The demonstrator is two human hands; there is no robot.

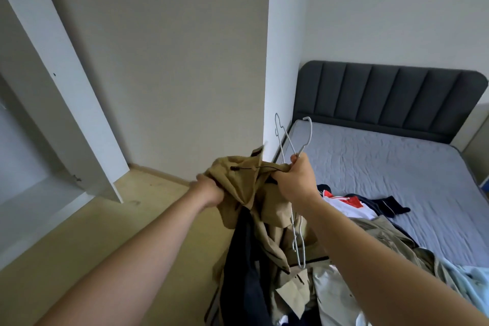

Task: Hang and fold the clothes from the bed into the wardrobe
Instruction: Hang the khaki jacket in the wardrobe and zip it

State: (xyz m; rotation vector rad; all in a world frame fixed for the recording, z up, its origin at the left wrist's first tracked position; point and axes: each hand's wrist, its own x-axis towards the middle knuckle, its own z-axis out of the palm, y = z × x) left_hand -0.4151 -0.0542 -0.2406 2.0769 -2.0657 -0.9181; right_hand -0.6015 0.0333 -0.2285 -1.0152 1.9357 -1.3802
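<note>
While the left hand (pixel 209 190) grips a bunch of the khaki jacket (pixel 243 182), the right hand (pixel 296 180) clutches the jacket's other edge together with pale wire hangers (pixel 293 140). The jacket dangles over the heap of clothes (pixel 383 235) at the near end of the bed (pixel 383 167). The wardrobe's open white door (pixel 66 87) stands off left, and a jutting wall corner (pixel 280 47) rises between it and the bed.
</note>
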